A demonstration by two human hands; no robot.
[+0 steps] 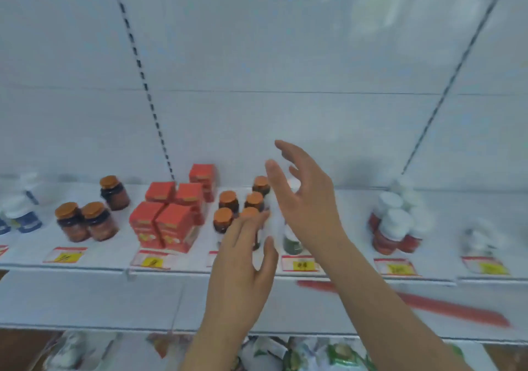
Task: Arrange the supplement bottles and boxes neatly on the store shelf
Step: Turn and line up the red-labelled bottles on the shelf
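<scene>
On the white shelf [85, 268] a cluster of small dark bottles with orange caps [228, 199] stands at the middle. My left hand [243, 259] is open in front of that cluster, fingers straight, fingertips at the front bottles. My right hand [305, 196] is open just right of it, fingers spread, partly hiding white-capped bottles with green labels [291, 242]. Red boxes [168, 216] stand in a stacked group to the left. The frame is blurred, so contact with the bottles is unclear.
Larger orange-capped jars [85, 222] stand at the left, blue-labelled white bottles [20, 213] at the far left, red-labelled white-capped bottles [397, 222] at the right. Price tags [300, 263] line the shelf edge. Packaged goods [285, 353] lie on the shelf below.
</scene>
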